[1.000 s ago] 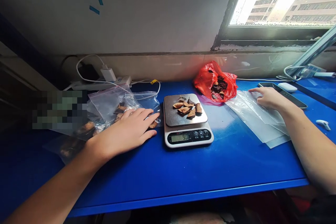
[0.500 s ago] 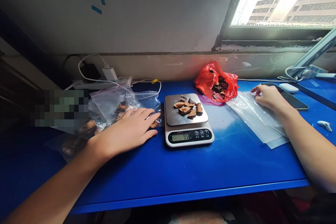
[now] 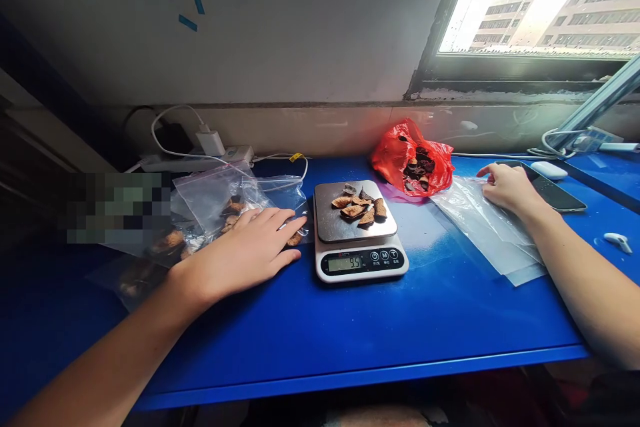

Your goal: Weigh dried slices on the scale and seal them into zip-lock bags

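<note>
My left hand (image 3: 263, 240) lies flat with fingers spread over clear zip bags (image 3: 210, 197) holding brown dried pieces. To its right stands a white kitchen scale (image 3: 363, 267) whose display reads about 9.5. Several curled, brown dried pieces (image 3: 354, 211) rest on its steel plate (image 3: 330, 227). At the right, my right hand (image 3: 510, 190) has its fingers bent on the upper end of flat, clear plastic bags (image 3: 493, 233); the fingers look closed on a bag's edge, though the fingertips are partly hidden. Behind the scale, an open red plastic bag (image 3: 393, 153) contains dark dried pieces.
A phone (image 3: 560, 193), a white earbud case (image 3: 549, 170) and a single earbud (image 3: 619, 241) lie at the right. At the back left are a power strip (image 3: 237, 155) and a charger (image 3: 211, 143) with cables. The blue table's front edge (image 3: 365, 377) runs below.
The view has shifted slightly. My right hand has moved a little to the left over the clear bags, while my left hand stays in place. The scale reading looks the same.
</note>
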### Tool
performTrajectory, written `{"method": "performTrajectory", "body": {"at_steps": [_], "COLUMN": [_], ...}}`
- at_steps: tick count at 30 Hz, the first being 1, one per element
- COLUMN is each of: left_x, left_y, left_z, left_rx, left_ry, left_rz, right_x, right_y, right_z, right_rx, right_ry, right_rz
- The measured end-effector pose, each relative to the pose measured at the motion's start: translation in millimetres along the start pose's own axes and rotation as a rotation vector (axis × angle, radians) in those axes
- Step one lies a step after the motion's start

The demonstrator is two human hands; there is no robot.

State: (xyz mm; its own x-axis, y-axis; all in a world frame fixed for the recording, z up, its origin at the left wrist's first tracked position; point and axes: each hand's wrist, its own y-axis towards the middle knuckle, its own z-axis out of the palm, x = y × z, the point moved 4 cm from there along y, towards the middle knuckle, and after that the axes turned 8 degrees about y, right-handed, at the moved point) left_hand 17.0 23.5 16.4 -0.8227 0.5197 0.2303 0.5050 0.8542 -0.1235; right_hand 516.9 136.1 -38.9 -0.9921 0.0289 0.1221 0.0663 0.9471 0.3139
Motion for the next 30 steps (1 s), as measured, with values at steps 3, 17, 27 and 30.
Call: {"method": "performTrajectory", "body": {"at_steps": [3, 17, 27, 30], "left_x": [-1, -1, 1, 0], "left_y": [0, 1, 2, 1], "left_z": [-4, -2, 7, 5], "left_rx": [0.046, 0.024, -0.026, -0.037], "left_ry": [-0.004, -0.025, 0.012, 0.015], "left_rz": [-0.019, -0.031, 0.018, 0.023], "right_x": [11, 162, 170, 175], "right_y": [-4, -1, -10, -24], "right_z": [-15, -11, -32, -55], "right_rx": [-0.048, 0.008, -0.050, -0.111], "right_ry": [0.074, 0.266, 0.416, 0.545], "right_rz": [0.010, -0.382, -0.317, -0.296]}}
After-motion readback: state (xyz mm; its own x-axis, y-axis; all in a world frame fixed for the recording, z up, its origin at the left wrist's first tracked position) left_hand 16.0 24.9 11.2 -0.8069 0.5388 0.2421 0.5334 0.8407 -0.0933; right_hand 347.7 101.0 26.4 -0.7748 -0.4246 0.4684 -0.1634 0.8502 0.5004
